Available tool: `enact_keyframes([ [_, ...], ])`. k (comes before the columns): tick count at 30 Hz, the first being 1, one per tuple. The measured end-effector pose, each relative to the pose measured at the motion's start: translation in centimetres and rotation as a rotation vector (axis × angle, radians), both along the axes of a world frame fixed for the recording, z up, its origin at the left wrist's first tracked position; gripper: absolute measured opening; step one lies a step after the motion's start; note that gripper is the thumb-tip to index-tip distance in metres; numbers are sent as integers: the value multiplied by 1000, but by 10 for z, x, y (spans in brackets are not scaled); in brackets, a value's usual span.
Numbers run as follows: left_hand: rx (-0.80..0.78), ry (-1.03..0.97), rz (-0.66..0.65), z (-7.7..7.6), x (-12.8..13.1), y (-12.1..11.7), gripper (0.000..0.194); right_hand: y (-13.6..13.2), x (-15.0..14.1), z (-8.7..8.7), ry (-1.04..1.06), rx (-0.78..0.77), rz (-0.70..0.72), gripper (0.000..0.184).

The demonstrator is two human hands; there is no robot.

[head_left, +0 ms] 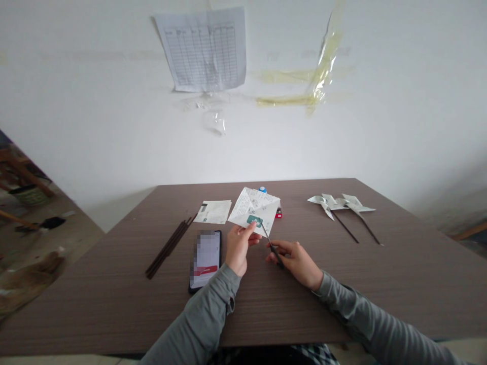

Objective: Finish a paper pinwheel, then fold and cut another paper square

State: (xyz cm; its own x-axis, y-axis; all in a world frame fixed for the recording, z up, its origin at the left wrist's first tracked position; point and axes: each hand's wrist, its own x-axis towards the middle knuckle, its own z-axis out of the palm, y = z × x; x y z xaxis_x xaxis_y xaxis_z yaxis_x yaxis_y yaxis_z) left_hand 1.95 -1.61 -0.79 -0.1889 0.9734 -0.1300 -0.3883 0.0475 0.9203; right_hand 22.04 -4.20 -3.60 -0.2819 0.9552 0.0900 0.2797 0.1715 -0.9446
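Note:
My left hand (239,247) pinches the lower edge of a square of printed paper (249,205), holding it up above the table. Crease lines run across the sheet, and a green printed patch shows near my thumb. In my right hand (299,261) is a pair of scissors (274,249), gripped by its dark handles. Its blades lie at the paper's lower right side, pointing toward the sheet's middle. Behind the paper, a blue-topped item (262,189) and a red item (279,212) are mostly hidden.
Left of my hands lie a phone (205,261), a bundle of dark sticks (169,248) and more paper squares (213,212). Two paper pinwheels (340,203) on sticks rest at the right on the brown table (125,304). A white wall (266,152) rises behind.

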Motion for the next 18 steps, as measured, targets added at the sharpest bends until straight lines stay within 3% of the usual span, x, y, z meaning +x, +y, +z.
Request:
enact_keyframes([
  [7,14,-38,26,3,0,-2,51,1,1,-1,-34,18,-5,54],
  [18,6,-20,46,4,1,-2,50,-2,0,4,-3,-13,7,58],
])
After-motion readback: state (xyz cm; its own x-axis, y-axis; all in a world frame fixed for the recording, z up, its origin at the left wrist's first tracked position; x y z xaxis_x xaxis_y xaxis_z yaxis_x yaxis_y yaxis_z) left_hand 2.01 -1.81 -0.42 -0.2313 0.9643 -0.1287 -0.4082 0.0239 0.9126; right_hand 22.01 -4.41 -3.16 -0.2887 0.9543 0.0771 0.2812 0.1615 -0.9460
